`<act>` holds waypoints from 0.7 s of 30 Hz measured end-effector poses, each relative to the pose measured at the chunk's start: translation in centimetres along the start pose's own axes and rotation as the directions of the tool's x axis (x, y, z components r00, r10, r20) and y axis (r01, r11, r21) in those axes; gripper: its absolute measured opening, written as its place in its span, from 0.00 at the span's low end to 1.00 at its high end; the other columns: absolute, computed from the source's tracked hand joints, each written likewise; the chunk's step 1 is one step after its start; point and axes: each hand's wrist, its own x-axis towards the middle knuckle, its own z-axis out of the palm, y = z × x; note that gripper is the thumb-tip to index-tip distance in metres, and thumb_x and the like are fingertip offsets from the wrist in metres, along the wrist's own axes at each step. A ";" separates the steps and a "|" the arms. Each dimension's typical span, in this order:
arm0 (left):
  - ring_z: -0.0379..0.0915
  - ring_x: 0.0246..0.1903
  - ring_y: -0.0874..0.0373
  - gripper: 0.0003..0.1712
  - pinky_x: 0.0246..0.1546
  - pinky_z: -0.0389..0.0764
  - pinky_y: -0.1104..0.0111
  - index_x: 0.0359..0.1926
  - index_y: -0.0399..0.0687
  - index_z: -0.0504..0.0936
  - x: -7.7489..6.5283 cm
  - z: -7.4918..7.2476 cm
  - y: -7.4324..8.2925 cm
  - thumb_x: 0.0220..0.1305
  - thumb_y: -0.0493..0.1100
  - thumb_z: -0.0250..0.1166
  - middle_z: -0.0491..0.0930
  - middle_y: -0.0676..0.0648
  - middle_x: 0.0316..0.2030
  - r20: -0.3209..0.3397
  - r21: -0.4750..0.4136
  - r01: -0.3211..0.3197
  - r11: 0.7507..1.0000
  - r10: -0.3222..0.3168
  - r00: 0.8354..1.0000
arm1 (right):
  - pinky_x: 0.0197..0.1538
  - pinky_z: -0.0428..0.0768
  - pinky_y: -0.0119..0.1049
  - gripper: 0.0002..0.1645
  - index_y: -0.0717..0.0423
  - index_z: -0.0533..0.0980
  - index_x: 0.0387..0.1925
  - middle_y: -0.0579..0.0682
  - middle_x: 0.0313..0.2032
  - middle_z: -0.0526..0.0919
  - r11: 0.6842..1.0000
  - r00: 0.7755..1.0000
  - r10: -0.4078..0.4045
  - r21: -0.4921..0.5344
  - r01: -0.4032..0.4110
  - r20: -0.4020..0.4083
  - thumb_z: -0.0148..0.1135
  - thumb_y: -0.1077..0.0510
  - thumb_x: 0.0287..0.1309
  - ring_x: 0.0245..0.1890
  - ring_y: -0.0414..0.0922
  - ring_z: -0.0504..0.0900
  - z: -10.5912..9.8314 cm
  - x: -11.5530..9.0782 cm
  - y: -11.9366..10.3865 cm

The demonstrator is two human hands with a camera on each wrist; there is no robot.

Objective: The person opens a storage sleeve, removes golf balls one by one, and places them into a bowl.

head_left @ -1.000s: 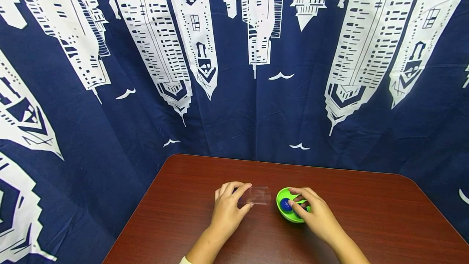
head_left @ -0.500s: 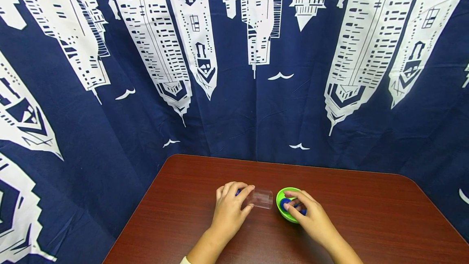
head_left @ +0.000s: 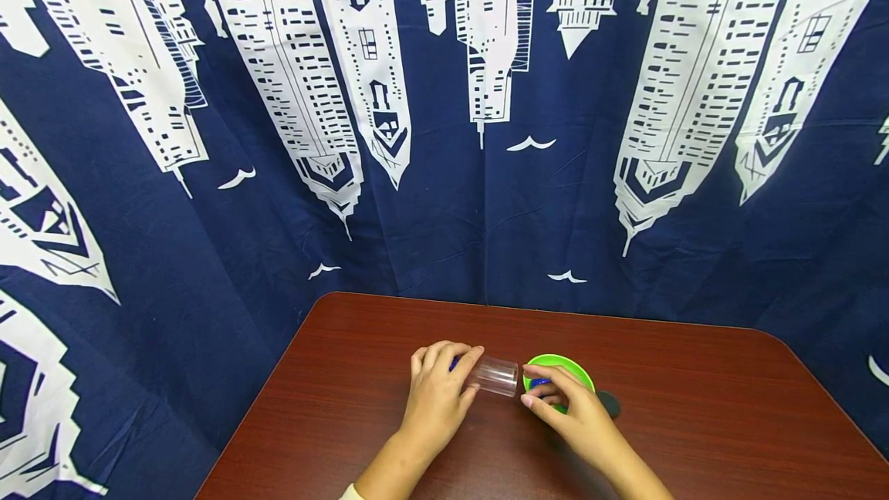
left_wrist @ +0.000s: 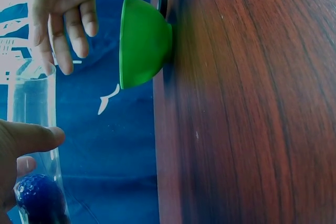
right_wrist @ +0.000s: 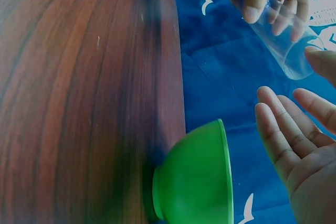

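Note:
My left hand grips a clear cylinder around its side, holding it tilted above the table with its rim towards my right hand. Inside its far end sits a shiny blue ball; in the head view my fingers partly cover it. My right hand hovers between the cylinder's rim and the green bowl, fingers spread and relaxed. Nothing shows in that palm in the right wrist view. Part of a blue ball is visible in the bowl, the rest hidden by my right fingers.
A dark round, flat-looking object lies at the right of the bowl, partly hidden by my hand. The reddish-brown wooden table ends at a dark blue curtain printed with white buildings and birds.
My right hand has moved left from over the bowl to near the cylinder's rim, bringing the dark object into view. The cylinder has shifted slightly in my left hand, its rim now lower.

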 end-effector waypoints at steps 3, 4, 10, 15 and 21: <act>0.73 0.56 0.57 0.35 0.59 0.68 0.55 0.56 0.60 0.82 0.0 0.0 0.1 0.44 0.44 0.83 0.79 0.57 0.51 -0.005 0.001 0.001 1.000 -0.001 1.000 | 0.47 0.85 0.30 0.24 0.52 0.77 0.61 0.51 0.54 0.83 0.999 1.000 0.005 0.036 -0.005 -0.007 0.68 0.55 0.64 0.45 0.37 0.86 0.4 0.0 -0.1; 0.73 0.56 0.57 0.35 0.59 0.68 0.55 0.56 0.60 0.82 0.1 -0.1 0.1 0.44 0.44 0.83 0.79 0.56 0.51 -0.007 0.001 0.000 1.000 0.000 1.000 | 0.47 0.85 0.29 0.25 0.52 0.76 0.61 0.52 0.54 0.83 0.999 1.000 0.012 0.047 -0.012 -0.007 0.68 0.55 0.64 0.45 0.37 0.86 0.5 0.0 -0.2; 0.72 0.56 0.56 0.32 0.59 0.68 0.54 0.54 0.60 0.83 0.1 -0.1 0.1 0.45 0.43 0.83 0.80 0.55 0.52 -0.010 0.002 -0.017 1.000 0.017 1.000 | 0.49 0.84 0.27 0.26 0.55 0.74 0.63 0.55 0.57 0.82 0.995 0.999 0.040 0.091 -0.039 -0.017 0.67 0.55 0.65 0.47 0.35 0.85 1.0 0.1 -0.3; 0.72 0.56 0.56 0.32 0.60 0.68 0.51 0.54 0.60 0.83 0.1 -0.1 0.0 0.46 0.43 0.82 0.80 0.54 0.52 -0.012 0.013 -0.036 0.999 0.036 0.999 | 0.48 0.85 0.28 0.26 0.57 0.74 0.62 0.55 0.57 0.82 0.994 1.000 0.023 0.104 -0.020 -0.021 0.68 0.57 0.64 0.47 0.35 0.86 1.4 0.0 -0.3; 0.71 0.58 0.54 0.32 0.62 0.68 0.48 0.56 0.61 0.83 0.0 -0.3 0.0 0.48 0.42 0.81 0.79 0.53 0.54 0.011 0.031 -0.059 0.998 0.059 0.998 | 0.47 0.85 0.29 0.26 0.57 0.75 0.61 0.55 0.55 0.83 0.994 1.000 0.015 0.107 -0.012 -0.028 0.69 0.58 0.63 0.46 0.35 0.86 1.8 0.0 -0.3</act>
